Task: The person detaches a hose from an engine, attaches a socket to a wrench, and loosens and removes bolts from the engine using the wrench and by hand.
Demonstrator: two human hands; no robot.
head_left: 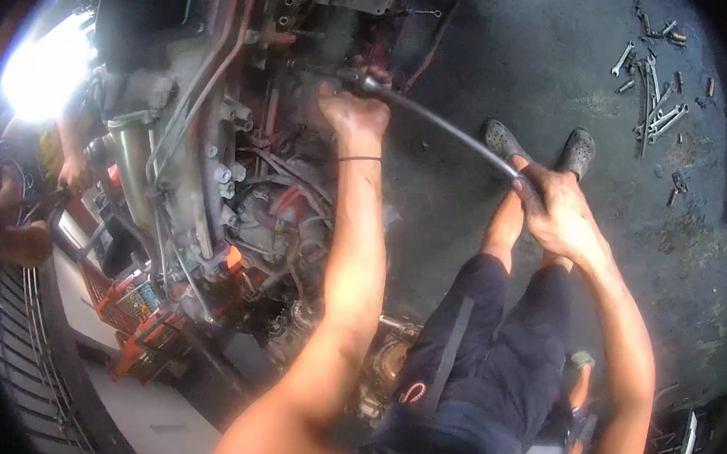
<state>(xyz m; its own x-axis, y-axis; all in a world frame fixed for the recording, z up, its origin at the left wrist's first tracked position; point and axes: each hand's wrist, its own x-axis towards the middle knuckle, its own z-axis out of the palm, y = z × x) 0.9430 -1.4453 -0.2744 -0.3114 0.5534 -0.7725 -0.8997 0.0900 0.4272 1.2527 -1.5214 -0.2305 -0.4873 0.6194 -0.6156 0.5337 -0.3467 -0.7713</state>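
Wears dark shorts [477, 345], low in the middle of the frame, with a small red and white loop on the front. Grips one end of the long bar [451, 125] with the right hand [558, 211], right of the middle, fingers shut tight round it. Slants the bar up and left from there. Curls the left hand [359, 113] round the other end, at the bar's thick head, at the top middle. Gets blurry there, with part of the fingers hard to see. Wears a thin dark band [358, 158] on the left wrist. Has the head next to the big dirty engine [252, 198], full of pipes, that fills much of the left side. Wears gray shoes [503, 139] on the dark floor [468, 57], right of the bar. Looks past them to loose wrenches [666, 122], in a messy bunch on the floor, upper right. At the lower left, red racks [150, 330] just beside the engine. At the far left, another person's hand [74, 175] near the engine, under a very bright light [45, 78]. Just below, one more hand, dim and too blurry to tell what it holds.
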